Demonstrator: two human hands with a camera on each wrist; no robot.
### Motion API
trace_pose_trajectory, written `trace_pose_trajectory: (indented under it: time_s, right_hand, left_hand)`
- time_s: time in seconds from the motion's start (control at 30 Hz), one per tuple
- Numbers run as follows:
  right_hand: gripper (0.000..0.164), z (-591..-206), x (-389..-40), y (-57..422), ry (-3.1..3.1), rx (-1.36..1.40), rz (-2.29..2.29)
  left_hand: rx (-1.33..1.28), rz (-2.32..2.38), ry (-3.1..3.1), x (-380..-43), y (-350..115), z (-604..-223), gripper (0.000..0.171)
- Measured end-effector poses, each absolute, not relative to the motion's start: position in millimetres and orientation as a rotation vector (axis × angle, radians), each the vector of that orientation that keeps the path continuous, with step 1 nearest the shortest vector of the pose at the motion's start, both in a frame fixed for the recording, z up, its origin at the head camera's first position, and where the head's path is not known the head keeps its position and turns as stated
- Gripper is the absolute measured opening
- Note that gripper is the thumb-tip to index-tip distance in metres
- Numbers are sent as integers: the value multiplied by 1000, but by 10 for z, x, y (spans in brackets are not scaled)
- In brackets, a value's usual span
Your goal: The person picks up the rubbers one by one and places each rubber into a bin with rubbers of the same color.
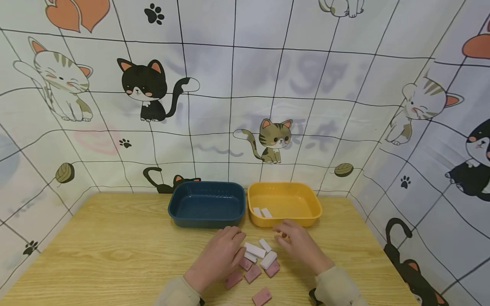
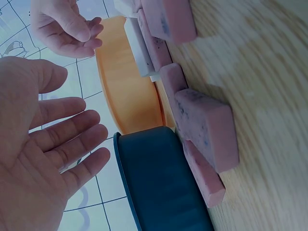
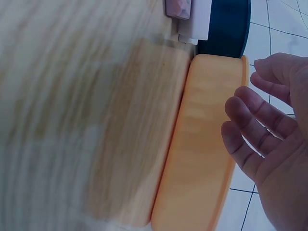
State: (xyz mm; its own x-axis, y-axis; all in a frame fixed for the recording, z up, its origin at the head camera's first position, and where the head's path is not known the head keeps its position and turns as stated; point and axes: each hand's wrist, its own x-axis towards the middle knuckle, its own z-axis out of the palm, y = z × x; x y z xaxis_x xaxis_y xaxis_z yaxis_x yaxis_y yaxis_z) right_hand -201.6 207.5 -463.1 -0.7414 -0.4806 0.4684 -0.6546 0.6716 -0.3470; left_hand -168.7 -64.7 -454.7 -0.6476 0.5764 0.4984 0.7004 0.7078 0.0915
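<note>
My left hand (image 1: 219, 255) hovers just left of a loose pile of blocks, its fingers relaxed and nothing in its grasp. In the left wrist view, that hand's palm (image 2: 29, 159) shows bare, apart from the pink blocks (image 2: 207, 125). The right hand (image 1: 300, 246) hangs in front of the yellow tray (image 1: 285, 221), fingers loosely bent and holding nothing. Between the hands lie several white blocks (image 1: 255, 250) and pink blocks (image 1: 252, 274), some leaning on each other. One pink block (image 1: 262, 296) sits apart, nearer the front. The left hand may hide part of the pile.
Two white blocks (image 1: 266, 212) lie in the left part of the yellow tray. Beside it on the left stands a dark blue tray (image 1: 206, 223). Both rest at the back of the wooden table (image 1: 115, 246), against a cat-patterned cloth wall (image 1: 214, 140).
</note>
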Motion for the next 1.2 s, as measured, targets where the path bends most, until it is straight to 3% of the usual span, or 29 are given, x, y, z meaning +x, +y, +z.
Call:
trace_pose_trajectory:
  time_s: [1.2]
  right_hand:
    - [26, -4690, -1840, 2082, -2812, 1118, 880]
  left_hand:
    - [-998, -394, -2583, -1656, -567, -4581, 23]
